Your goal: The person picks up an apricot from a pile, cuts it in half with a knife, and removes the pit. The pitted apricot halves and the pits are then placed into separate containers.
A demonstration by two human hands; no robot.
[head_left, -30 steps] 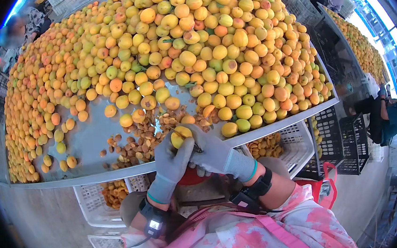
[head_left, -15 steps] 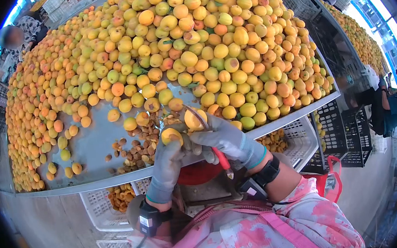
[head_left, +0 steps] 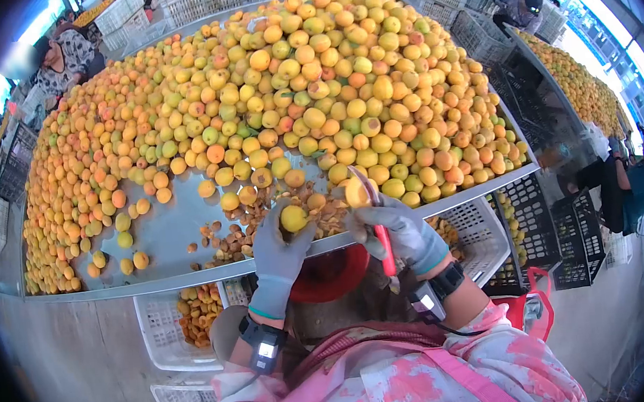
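My left hand (head_left: 281, 244), in a grey glove, is closed around a yellow apricot (head_left: 293, 219) just over the table's front edge. To its right my gloved right hand (head_left: 401, 232) grips a curved knife (head_left: 384, 243) by its red handle, blade pointing up and away. A cut apricot half (head_left: 357, 192) sits at the fingers of this hand, beside the blade. Between and beyond both hands lie brown apricot stones (head_left: 230, 243) on the metal table (head_left: 153, 235). A large heap of whole apricots (head_left: 289, 89) covers the table behind.
Below the edge is a red basin (head_left: 328, 275) between white crates with cut apricots, the left crate (head_left: 162, 345) and right crate (head_left: 486, 232). Black crates (head_left: 570, 233) stand farther right. People are at the far left (head_left: 65, 63), upper right (head_left: 516, 12) and right (head_left: 638, 177).
My hands have moved apart, the left with an apricot, the right with the knife and the cut half. The view has shifted slightly, showing more of the red basin.
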